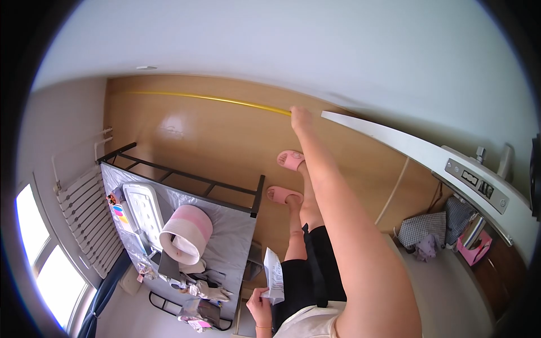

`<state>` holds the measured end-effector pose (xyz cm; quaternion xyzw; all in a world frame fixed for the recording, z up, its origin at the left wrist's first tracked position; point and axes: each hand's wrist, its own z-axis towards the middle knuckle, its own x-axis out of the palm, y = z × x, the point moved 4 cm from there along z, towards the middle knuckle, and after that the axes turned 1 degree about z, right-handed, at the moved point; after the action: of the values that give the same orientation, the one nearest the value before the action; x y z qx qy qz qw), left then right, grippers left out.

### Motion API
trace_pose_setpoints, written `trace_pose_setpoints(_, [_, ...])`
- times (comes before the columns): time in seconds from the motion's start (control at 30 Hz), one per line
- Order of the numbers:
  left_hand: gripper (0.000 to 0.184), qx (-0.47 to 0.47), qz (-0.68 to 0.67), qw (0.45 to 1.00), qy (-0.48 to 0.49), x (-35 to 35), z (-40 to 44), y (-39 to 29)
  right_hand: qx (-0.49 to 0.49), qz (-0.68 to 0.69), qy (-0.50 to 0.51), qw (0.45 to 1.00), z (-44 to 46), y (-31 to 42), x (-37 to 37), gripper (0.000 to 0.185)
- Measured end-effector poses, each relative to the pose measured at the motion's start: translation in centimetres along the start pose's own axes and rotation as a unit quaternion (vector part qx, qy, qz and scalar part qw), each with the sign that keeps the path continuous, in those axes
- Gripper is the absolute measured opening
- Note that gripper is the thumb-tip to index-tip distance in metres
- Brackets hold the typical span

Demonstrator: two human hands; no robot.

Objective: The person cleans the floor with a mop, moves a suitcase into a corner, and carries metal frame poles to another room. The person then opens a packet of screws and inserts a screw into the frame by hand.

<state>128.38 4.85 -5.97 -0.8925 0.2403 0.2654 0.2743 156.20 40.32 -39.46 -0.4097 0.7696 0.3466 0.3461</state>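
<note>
Yellow strip looks light and bendy, stretching away from your right hand, which grips its near end, likely the best hold; your left hand pinches paper.

Open lane: floor between wall and bed.
Rod runs lengthwise through it, nearer wall; basket and white tray obstruct over bed.

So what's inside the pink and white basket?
Something pale shows inside the basket, but I can't tell what it is. The basket's own side covers the rest, so anything deeper is hidden.
</note>
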Motion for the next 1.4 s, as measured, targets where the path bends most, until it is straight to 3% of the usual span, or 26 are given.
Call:
trace_pose_setpoints(0.33, [0.018, 0.023, 0.014, 1.000, -0.004, 0.1, 0.3, -1.8, -0.022, 0.021, -0.036, 0.999, 0.5, -0.1, -0.2, 0.017])
trace_pose_setpoints(0.53, [0.017, 0.023, 0.015, 1.000, -0.010, 0.1, 0.0, -2.1, -0.017, 0.018, -0.030, 0.999, 0.1, 0.4, -0.5, 0.015])
trace_pose_setpoints(0.6, [0.016, 0.024, 0.013, 1.000, -0.009, 0.1, -0.2, -2.3, -0.042, -0.025, 0.020, 0.999, -0.2, 0.6, -0.7, 0.017])
trace_pose_setpoints(0.7, [0.016, 0.040, 0.023, 0.999, -0.012, 0.5, -0.3, -2.0, -0.120, 0.079, 0.027, 0.989, -2.7, 1.5, 1.2, 0.022])
trace_pose_setpoints(0.8, [0.016, 0.062, 0.007, 0.998, -0.013, 0.8, -0.2, -2.8, -0.127, 0.150, 0.124, 0.973, -6.5, 4.1, 2.5, 0.022])
trace_pose_setpoints(0.87, [0.015, 0.078, -0.007, 0.997, -0.017, 0.8, -0.2, -3.3, -0.125, 0.202, 0.105, 0.966, -10.2, 5.8, 2.9, 0.022])
trace_pose_setpoints(0.93, [0.015, 0.155, -0.008, 0.987, -0.028, 0.7, 0.0, -3.9, -0.130, 0.156, 0.118, 0.972, -14.6, 7.1, 0.3, 0.021])
trace_pose_setpoints(1.07, [0.015, 0.238, -0.017, 0.970, -0.038, -1.4, 0.4, -4.2, -0.175, 0.154, 0.044, 0.971, -22.4, 5.7, -0.9, 0.023])
trace_pose_setpoints(1.13, [0.012, 0.281, -0.004, 0.958, -0.053, -2.7, 0.1, -4.1, -0.145, 0.149, 0.041, 0.977, -27.7, 4.0, -4.5, 0.024])
trace_pose_setpoints(1.2, [0.011, 0.322, 0.039, 0.945, -0.042, -3.8, 0.2, -3.0, -0.190, 0.105, -0.058, 0.975, -29.8, -0.6, -0.9, 0.022])
trace_pose_setpoints(1.4, [0.003, 0.485, 0.130, 0.865, -0.001, -5.8, 0.7, -1.0, 0.003, 0.085, 0.021, 0.996, -44.0, -11.3, -10.2, 0.023])
